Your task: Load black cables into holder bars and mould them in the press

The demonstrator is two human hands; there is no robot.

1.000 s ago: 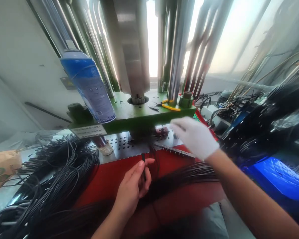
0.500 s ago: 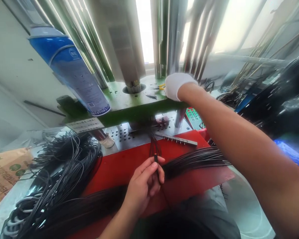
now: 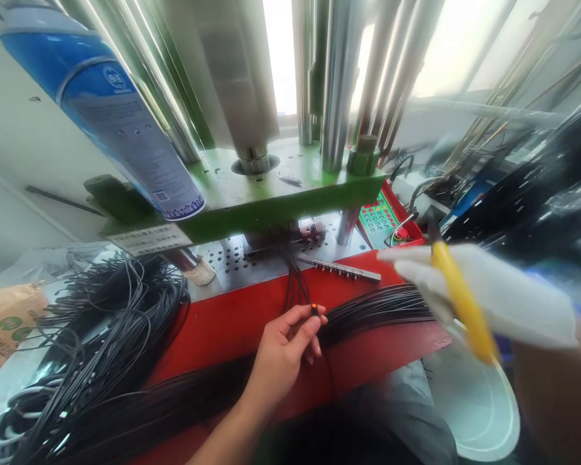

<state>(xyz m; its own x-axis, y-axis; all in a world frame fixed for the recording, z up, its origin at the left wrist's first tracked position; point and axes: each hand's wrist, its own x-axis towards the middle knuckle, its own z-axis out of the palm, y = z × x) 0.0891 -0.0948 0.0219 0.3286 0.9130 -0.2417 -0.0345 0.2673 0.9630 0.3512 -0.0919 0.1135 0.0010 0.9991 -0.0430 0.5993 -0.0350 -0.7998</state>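
My bare left hand (image 3: 283, 352) is over the red table (image 3: 232, 326), pinching the end of a thin black cable (image 3: 314, 310) between thumb and fingers. More black cables (image 3: 295, 284) run from there up into the mould under the green press plate (image 3: 271, 200). My gloved right hand (image 3: 489, 294) is blurred at the right, closer to me, closed on yellow-handled pliers (image 3: 458, 300). A bundle of black cables (image 3: 382, 307) lies across the red table between both hands.
A blue spray can (image 3: 111, 123) stands on the green plate's left end. A large tangle of black cables (image 3: 91, 349) fills the left. A metal strip (image 3: 346, 269) lies by the mould. A control panel (image 3: 385, 216) and a white bowl (image 3: 479, 407) are at right.
My right hand reached up to the green plate, took the yellow-handled pliers from it and came back down to the right. My left hand kept its pinch on the cable end.
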